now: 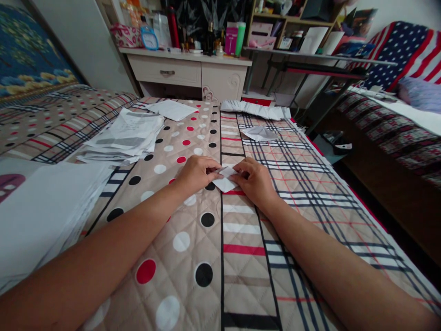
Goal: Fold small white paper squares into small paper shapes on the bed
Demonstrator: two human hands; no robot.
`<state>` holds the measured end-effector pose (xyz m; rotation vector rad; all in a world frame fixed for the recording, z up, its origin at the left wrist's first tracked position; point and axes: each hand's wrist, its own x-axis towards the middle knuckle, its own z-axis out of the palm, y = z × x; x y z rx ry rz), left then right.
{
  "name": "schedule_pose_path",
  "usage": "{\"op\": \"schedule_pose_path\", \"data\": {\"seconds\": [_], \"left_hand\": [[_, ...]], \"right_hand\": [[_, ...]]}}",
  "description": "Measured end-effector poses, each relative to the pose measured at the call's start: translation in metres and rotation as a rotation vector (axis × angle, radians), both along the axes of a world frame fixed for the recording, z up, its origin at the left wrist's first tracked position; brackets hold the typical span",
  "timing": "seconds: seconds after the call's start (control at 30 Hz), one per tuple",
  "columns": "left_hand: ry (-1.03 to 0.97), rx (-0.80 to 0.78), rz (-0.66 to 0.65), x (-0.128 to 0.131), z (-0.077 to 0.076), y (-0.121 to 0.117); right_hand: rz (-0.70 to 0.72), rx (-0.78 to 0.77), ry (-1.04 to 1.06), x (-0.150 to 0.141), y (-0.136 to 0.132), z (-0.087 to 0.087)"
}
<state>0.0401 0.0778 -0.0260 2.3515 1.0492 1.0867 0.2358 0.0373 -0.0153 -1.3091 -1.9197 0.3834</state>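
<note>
Nearest the camera, the left forearm slants up and rightward over a beige patterned quilt, passing in front of part of a large stack of paper. At its end the left hand, knuckles up and fingers bent inward, pinches the left side of a small folded white paper between thumb and fingers. That paper sits in the middle of the quilt's width, over the striped band, nearer the far edge than the near one. On its other side the right hand mirrors the grip, thumb and forefinger on the paper, remaining fingers curled, while the right forearm runs back toward the quilt's near right corner. Beyond the large stack, on the quilt's left side, lies a rumpled pile of printed sheets, with a flat white sheet just past it near the far edge. Farther right, a long crinkled white strip lies along the far edge, reaching toward the far right corner; a pointed folded piece rests just this side of it, directly ahead of the right hand.
</note>
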Motion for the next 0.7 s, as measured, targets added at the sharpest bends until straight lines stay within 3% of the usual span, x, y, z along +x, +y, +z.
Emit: {"op": "schedule_pose_path", "data": {"seconds": [0.33, 0.53, 0.7], "left_hand": [[0.063, 0.032, -0.072, -0.007, 0.009, -0.005], [0.082, 0.127, -0.182, -0.015, 0.005, -0.003], [0.104, 0.133, -0.188, -0.017, 0.005, -0.003]], "right_hand": [[0.067, 0.039, -0.069, 0.003, -0.004, 0.002], [0.094, 0.107, -0.225, 0.006, -0.007, -0.001], [0.114, 0.162, -0.329, 0.007, -0.01, 0.0]]}}
